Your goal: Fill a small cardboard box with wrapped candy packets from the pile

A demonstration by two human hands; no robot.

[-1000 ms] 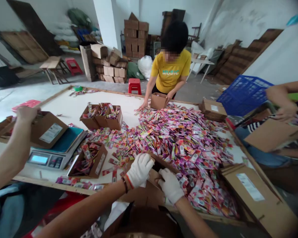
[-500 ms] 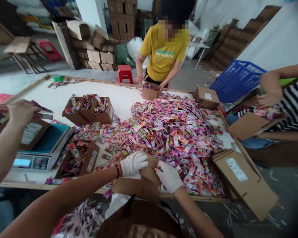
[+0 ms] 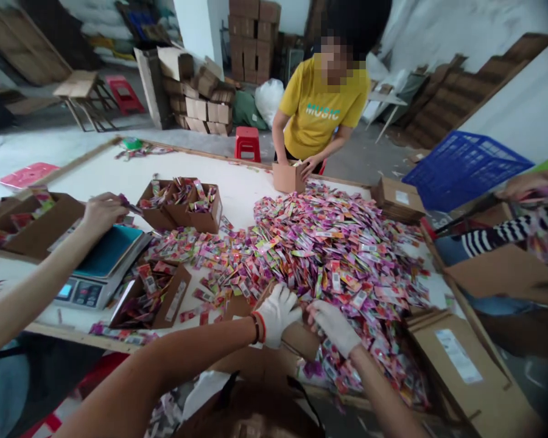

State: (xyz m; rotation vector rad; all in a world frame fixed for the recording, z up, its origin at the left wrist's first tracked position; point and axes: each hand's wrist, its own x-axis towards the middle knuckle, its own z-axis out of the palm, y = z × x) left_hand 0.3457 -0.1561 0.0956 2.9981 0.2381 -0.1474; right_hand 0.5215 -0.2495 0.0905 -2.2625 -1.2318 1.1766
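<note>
Both my hands wear white gloves and work at a brown cardboard box (image 3: 301,339) with its flaps partly folded, at the near edge of the table. My left hand (image 3: 278,313) is closed over the upper part of the cardboard. At the box's right side, my right hand (image 3: 335,328) has its fingers curled in at the edge; the fingertips are partly hidden. Right beyond them spreads a large heap of small, colourful sachets (image 3: 329,243). To the left stands an open carton (image 3: 176,298) filled with sachets.
A digital scale (image 3: 91,292) and filled cartons (image 3: 201,219) stand left, where another person's hand (image 3: 103,213) reaches in. Flat cardboard (image 3: 466,353) is stacked right. Opposite, a person in yellow (image 3: 324,115) handles a small box; a striped sleeve (image 3: 497,234) shows at right.
My hands and the box have shifted right in view, and the cardboard is turned. The left co-worker's hand moved right over the scale, its carton gone from there. The right co-worker's hand rose with sachets.
</note>
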